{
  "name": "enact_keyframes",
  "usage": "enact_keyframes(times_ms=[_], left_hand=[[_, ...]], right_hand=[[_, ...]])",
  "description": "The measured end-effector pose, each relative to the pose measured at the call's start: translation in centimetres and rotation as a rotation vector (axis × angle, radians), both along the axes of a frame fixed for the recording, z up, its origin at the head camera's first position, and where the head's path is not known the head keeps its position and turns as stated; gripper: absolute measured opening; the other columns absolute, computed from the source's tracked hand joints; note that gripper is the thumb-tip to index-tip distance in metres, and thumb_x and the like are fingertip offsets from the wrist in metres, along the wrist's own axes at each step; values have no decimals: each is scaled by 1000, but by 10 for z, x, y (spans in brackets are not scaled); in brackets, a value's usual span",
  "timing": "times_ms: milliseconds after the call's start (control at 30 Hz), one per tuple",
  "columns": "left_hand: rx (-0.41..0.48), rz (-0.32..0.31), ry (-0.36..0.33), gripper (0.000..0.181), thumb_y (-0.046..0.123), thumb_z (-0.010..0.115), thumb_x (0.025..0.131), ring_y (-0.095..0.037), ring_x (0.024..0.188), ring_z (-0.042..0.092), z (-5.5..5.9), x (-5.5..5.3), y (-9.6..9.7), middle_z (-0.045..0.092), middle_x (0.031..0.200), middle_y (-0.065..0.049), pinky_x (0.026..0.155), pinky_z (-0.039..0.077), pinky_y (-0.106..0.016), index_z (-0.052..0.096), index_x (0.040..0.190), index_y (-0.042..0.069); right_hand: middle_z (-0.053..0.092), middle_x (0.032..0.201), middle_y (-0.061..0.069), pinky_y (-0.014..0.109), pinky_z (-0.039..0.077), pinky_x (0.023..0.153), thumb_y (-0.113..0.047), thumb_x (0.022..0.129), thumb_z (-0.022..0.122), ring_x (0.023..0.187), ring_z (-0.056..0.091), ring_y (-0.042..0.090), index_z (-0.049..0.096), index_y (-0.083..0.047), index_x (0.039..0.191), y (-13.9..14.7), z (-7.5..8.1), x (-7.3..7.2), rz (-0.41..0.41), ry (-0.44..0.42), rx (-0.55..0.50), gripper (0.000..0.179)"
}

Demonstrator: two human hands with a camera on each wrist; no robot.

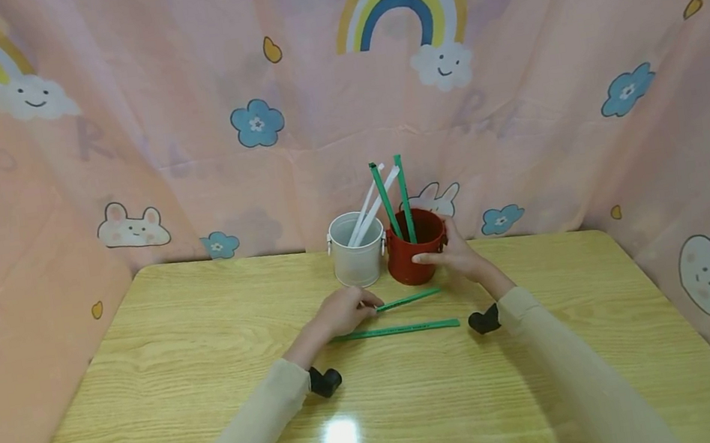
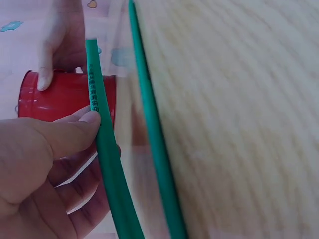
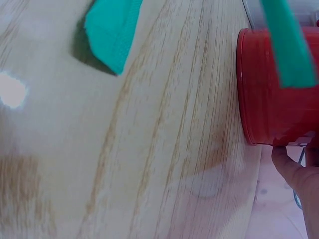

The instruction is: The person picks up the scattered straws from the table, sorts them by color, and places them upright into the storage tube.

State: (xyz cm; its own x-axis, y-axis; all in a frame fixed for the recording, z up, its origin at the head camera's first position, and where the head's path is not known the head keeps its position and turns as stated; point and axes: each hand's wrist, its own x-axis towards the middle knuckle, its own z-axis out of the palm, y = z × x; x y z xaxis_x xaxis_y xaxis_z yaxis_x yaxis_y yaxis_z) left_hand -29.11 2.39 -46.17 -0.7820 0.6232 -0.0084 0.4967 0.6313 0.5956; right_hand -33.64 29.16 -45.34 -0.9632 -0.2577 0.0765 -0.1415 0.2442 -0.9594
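My left hand pinches a slim green wrapped straw between thumb and fingers, and the straw points toward the red bucket. In the left wrist view dark print runs along its wrapper. A second green straw lies on the table just in front of the left hand. My right hand holds the small red bucket at its right side, with the thumb across the front. Two green straws lean upright in that bucket. Most of the right fingers are hidden behind it.
Left of the red bucket, close beside it, stands a white bucket with white straws leaning in it. Both stand near the back edge of the wooden table. A patterned pink curtain hangs behind.
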Motion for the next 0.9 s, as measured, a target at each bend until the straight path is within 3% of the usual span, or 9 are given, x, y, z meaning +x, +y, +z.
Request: enact_keyframes(times_ms=[300,433,600,900], left_hand=[[31,-57,-19,20,10,61,93,-20,105,66,8,2,-7,72,107,-5,93,51,-36,72,110,8],[73,-28,-2,19,9,60,94,-19,98,65,13,5,-10,72,102,-5,87,52,-33,72,109,8],[158,29,3,20,9,57,95,-19,95,62,18,6,-11,69,101,-7,84,51,-32,68,111,6],[321,66,37,21,7,55,96,-23,94,63,30,2,-4,67,104,-12,81,52,-31,61,116,2]], right_hand=[[21,152,24,58,30,110,0,86,66,139,22,40,9,-1,146,-5,13,9,7,-1,9,82],[22,151,24,58,31,110,0,86,67,138,23,40,9,-1,145,-5,12,10,8,-2,9,82],[21,151,25,60,24,113,2,84,68,139,21,42,9,0,145,-4,8,10,1,1,12,85],[25,152,18,58,27,113,-6,86,70,139,25,36,12,-8,145,4,-12,-7,-21,18,30,83]])
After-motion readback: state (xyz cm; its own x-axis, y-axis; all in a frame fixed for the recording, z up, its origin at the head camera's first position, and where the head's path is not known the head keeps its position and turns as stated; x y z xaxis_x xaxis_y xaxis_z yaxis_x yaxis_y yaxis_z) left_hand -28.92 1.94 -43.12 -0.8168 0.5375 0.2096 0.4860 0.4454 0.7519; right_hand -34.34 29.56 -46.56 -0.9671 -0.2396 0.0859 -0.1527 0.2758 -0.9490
